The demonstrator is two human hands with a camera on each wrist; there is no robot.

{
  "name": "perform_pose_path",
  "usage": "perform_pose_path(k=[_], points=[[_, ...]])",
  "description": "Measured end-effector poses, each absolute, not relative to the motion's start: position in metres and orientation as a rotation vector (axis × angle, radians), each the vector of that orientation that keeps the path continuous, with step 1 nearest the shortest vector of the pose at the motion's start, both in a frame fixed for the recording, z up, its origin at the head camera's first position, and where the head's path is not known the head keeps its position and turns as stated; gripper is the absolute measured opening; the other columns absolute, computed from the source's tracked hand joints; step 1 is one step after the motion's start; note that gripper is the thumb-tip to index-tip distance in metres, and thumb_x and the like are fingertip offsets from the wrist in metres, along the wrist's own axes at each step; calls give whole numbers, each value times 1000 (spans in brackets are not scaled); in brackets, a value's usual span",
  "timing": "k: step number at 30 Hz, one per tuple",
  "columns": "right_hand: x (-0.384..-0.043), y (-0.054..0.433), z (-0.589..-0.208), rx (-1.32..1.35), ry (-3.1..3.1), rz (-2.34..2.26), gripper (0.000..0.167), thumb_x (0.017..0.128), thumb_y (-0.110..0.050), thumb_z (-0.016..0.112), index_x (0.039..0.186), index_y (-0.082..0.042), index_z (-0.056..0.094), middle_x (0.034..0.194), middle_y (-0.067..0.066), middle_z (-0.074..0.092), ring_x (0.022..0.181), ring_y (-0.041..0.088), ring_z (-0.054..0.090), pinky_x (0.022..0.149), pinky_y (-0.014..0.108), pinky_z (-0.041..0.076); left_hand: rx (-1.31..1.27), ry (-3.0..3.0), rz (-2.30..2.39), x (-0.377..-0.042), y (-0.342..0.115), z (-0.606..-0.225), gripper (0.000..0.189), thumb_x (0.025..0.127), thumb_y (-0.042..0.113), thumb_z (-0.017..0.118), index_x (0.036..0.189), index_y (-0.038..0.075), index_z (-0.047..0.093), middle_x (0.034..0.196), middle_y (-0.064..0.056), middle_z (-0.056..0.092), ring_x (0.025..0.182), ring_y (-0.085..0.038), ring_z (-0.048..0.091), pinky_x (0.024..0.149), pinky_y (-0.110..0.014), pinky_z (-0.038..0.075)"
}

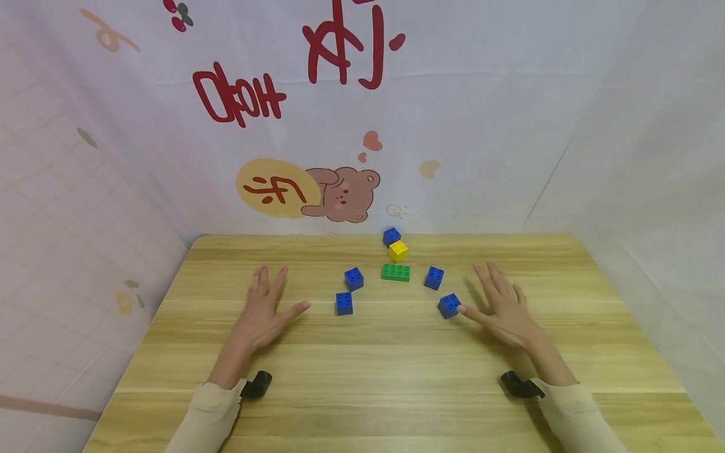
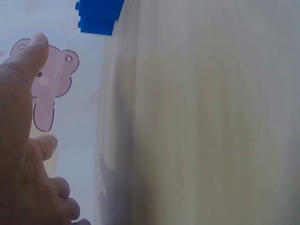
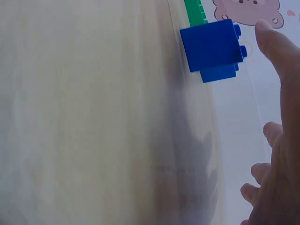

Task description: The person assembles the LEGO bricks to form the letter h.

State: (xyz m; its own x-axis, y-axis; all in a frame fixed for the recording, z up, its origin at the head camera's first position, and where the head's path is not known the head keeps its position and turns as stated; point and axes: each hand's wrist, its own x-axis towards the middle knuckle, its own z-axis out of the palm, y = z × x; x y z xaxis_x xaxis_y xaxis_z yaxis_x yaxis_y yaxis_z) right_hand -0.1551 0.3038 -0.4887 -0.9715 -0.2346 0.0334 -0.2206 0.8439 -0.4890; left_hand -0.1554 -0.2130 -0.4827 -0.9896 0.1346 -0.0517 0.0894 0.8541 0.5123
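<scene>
In the head view my left hand (image 1: 262, 318) is over the left side of the table, fingers spread, holding nothing. Nearest to it are two blue bricks (image 1: 344, 304), one a little behind the other. My right hand (image 1: 503, 313) is spread out likewise on the right. Its thumb tip appears beside a blue brick (image 1: 450, 306); whether they touch I cannot tell. Another blue brick (image 1: 435, 277) sits just behind that one. Between the pairs lies a long green brick (image 1: 395, 272), with a yellow brick (image 1: 398, 251) and a further blue brick (image 1: 391, 236) behind it.
The wooden table (image 1: 374, 377) ends at the back against a white cloth (image 1: 481, 126) printed with a bear and red characters. More pale cloth hangs at both sides. A black wrist mount (image 1: 257, 384) projects from the left sleeve, and a matching mount (image 1: 518, 384) from the right.
</scene>
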Motion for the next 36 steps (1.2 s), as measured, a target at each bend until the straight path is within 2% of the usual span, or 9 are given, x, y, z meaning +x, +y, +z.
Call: perform_pose_path(k=[7,10,13,17,22,26,29,33,36], points=[[-154,294,-492,-397,2929,-921,95,97,-50,66,167,-27,4,173,20,0,155,52,8,113,84,5,192,2883,911,-156,-199,-481,104,91,77,53,167,20,9,172,-21,-10,159,-44,-6,120,-76,15],[-155,292,-492,-402,2869,-989,93,99,-49,64,166,-28,4,173,17,-2,156,52,5,111,85,8,213,2858,953,-156,-193,-480,104,91,76,55,167,20,9,172,-20,-7,159,-43,-5,120,-75,17],[-157,289,-492,-429,2827,-1041,92,99,-48,64,166,-25,5,174,14,-1,158,46,2,115,82,10,226,2845,969,-156,-189,-480,104,91,75,57,167,22,9,173,-19,-5,160,-42,-4,121,-74,16],[-156,284,-493,-465,2810,-1071,92,98,-47,67,166,-17,12,173,15,6,159,42,5,121,75,12,239,2818,1004,-155,-185,-482,105,90,70,62,167,22,9,173,-17,-3,160,-41,-2,122,-73,16],[-153,278,-494,-448,2807,-1098,91,96,-49,69,165,-16,19,171,17,18,157,46,14,120,75,16,264,2753,1099,-155,-177,-481,106,88,62,72,166,25,12,174,-12,3,161,-38,5,123,-71,18],[-150,274,-496,-430,2819,-1137,90,95,-48,71,163,-12,25,164,18,35,152,45,27,119,73,23,293,2717,1191,-155,-169,-481,105,85,56,78,165,28,17,174,-10,13,160,-35,14,125,-66,20],[-148,271,-498,-391,2823,-1163,90,93,-48,73,162,-12,28,156,16,46,148,42,35,120,69,26,303,2703,1251,-155,-164,-484,105,82,52,83,164,27,23,170,-9,26,158,-34,23,125,-62,25],[-146,267,-500,-325,2818,-1178,95,88,-53,77,160,-11,32,151,15,52,144,41,43,120,66,29,265,2677,1351,-153,-159,-489,104,76,47,89,161,28,33,163,-7,42,155,-33,32,124,-59,29],[-145,264,-499,-294,2798,-1202,97,85,-54,79,159,-10,34,149,15,54,139,40,48,117,65,34,246,2645,1454,-153,-157,-492,99,75,45,91,158,26,40,159,-5,48,153,-29,36,125,-56,31]])
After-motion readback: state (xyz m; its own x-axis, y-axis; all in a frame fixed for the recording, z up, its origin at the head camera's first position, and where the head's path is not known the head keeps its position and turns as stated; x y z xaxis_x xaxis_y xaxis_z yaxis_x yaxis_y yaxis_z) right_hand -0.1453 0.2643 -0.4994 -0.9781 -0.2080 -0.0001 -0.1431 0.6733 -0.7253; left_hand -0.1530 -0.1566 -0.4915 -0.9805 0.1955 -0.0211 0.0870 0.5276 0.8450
